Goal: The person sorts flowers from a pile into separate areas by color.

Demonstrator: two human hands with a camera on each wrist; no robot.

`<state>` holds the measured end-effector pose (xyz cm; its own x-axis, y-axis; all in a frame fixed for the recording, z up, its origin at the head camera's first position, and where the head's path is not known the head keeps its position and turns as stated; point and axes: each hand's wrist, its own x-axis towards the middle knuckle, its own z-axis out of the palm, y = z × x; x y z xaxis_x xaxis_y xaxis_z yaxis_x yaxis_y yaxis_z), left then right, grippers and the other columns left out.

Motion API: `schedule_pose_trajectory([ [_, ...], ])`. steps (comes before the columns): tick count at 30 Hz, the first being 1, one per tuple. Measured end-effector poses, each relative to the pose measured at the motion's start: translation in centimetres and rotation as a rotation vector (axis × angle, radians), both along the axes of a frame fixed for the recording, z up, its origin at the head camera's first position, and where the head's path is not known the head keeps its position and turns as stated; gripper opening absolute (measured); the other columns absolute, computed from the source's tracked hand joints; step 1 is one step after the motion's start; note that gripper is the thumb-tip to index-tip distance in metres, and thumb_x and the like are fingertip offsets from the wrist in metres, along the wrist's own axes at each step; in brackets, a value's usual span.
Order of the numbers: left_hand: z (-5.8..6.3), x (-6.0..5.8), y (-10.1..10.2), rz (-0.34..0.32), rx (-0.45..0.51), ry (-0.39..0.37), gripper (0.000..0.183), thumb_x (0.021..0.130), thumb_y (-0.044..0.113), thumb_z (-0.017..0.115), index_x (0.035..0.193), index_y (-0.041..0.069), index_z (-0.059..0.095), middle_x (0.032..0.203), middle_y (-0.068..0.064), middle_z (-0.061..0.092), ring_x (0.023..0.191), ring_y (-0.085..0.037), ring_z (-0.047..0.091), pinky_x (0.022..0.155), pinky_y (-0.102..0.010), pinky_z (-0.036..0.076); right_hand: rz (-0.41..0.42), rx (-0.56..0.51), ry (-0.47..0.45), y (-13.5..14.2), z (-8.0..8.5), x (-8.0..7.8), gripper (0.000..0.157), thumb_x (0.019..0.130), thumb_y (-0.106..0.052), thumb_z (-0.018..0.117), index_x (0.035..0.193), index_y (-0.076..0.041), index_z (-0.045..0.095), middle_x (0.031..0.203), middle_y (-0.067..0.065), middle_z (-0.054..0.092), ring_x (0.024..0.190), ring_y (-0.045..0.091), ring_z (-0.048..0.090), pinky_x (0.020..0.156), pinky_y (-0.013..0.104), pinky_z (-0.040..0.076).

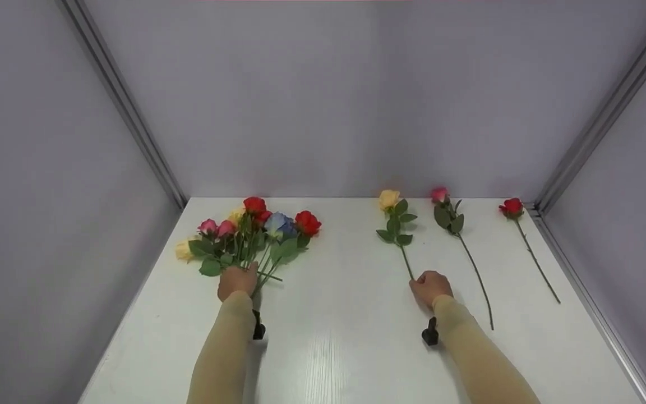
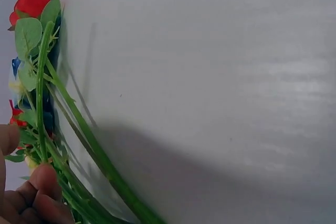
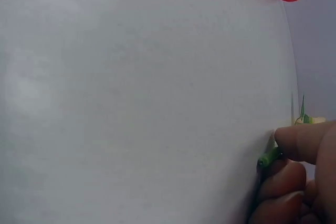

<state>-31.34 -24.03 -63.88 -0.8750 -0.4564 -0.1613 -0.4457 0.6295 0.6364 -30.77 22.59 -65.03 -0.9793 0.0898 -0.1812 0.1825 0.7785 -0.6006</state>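
My left hand (image 1: 237,281) grips a mixed bunch of artificial flowers (image 1: 282,225) by the stems at the table's left. Red, pink, pale yellow and blue heads fan out away from me. In the left wrist view, green stems (image 2: 100,150) run past the curled fingers (image 2: 46,179), and one cut stem end points sideways. At right, my right hand (image 1: 431,287) pinches the lower stem of a yellow rose (image 1: 389,200), whose head points to the back wall. The right wrist view shows the stem's cut end (image 3: 269,157) between thumb and forefinger; the palm hides some of it.
To the right of my right hand lie a pink rose (image 1: 439,194) and a red rose (image 1: 512,207), stems towards me. The white table (image 1: 334,314) is bounded by grey panels (image 1: 323,101) at the back and sides. Each wrist carries a small black device (image 1: 430,332).
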Motion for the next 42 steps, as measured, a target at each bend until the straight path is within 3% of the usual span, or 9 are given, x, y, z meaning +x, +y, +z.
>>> schedule_pose_trajectory([
  [6,0.2,-0.6,0.6,-0.021,-0.043,-0.072,0.066,0.09,0.052,0.056,0.121,-0.007,0.06,0.115,-0.027,0.062,0.097,-0.041,0.063,0.076,-0.053,0.05,0.024,0.009,-0.002,-0.1,0.1,0.2,0.028,0.094,-0.029,0.058,0.091,-0.002,0.062,0.091,0.012,0.063,0.09,0.03,0.058,0.083,0.047,0.045],
  [13,0.5,-0.7,0.9,-0.032,-0.029,-0.09,0.061,0.092,0.046,0.055,0.119,-0.008,0.06,0.114,-0.028,0.063,0.097,-0.041,0.063,0.076,-0.053,0.05,0.03,0.026,-0.015,-0.2,0.0,0.0,0.026,0.093,-0.031,0.059,0.085,-0.006,0.063,0.083,0.006,0.062,0.083,0.025,0.057,0.08,0.045,0.045],
  [19,0.3,-0.3,0.6,-0.004,-0.011,-0.091,0.055,0.094,0.038,0.053,0.122,-0.008,0.058,0.118,-0.029,0.06,0.104,-0.044,0.06,0.081,-0.055,0.048,0.037,0.017,-0.035,-0.8,-0.3,0.1,0.03,0.092,-0.036,0.061,0.077,-0.01,0.065,0.081,0.004,0.063,0.08,0.023,0.056,0.078,0.043,0.045],
  [27,0.0,-0.2,0.5,0.016,0.087,-0.05,0.051,0.094,0.035,0.051,0.12,-0.008,0.059,0.119,-0.027,0.06,0.109,-0.043,0.058,0.086,-0.054,0.046,0.026,0.052,-0.013,-0.7,-0.6,0.0,0.032,0.092,-0.038,0.06,0.078,-0.01,0.066,0.082,0.004,0.063,0.081,0.024,0.058,0.079,0.044,0.045],
  [35,0.1,0.9,-0.7,0.072,0.189,-0.011,0.042,0.093,0.032,0.048,0.109,-0.004,0.062,0.106,-0.022,0.064,0.096,-0.035,0.06,0.078,-0.048,0.047,0.035,0.038,-0.009,-1.2,-0.7,0.2,0.032,0.092,-0.037,0.061,0.074,-0.012,0.066,0.078,0.001,0.063,0.078,0.022,0.057,0.077,0.043,0.046],
  [39,0.1,1.2,-1.0,0.117,0.292,0.009,0.031,0.093,0.029,0.047,0.098,0.001,0.059,0.091,-0.013,0.058,0.081,-0.028,0.052,0.069,-0.042,0.043,0.056,0.044,0.005,-1.5,-0.5,0.3,0.031,0.093,-0.035,0.061,0.073,-0.012,0.067,0.08,0.001,0.065,0.08,0.022,0.059,0.079,0.044,0.046],
  [42,0.1,1.4,-1.3,0.145,0.329,0.035,0.026,0.093,0.027,0.048,0.094,0.002,0.056,0.087,-0.011,0.055,0.08,-0.027,0.049,0.07,-0.041,0.042,0.065,0.034,0.028,-1.7,-0.3,0.3,0.031,0.094,-0.033,0.06,0.072,-0.011,0.067,0.078,0.001,0.065,0.078,0.022,0.058,0.077,0.044,0.046],
])
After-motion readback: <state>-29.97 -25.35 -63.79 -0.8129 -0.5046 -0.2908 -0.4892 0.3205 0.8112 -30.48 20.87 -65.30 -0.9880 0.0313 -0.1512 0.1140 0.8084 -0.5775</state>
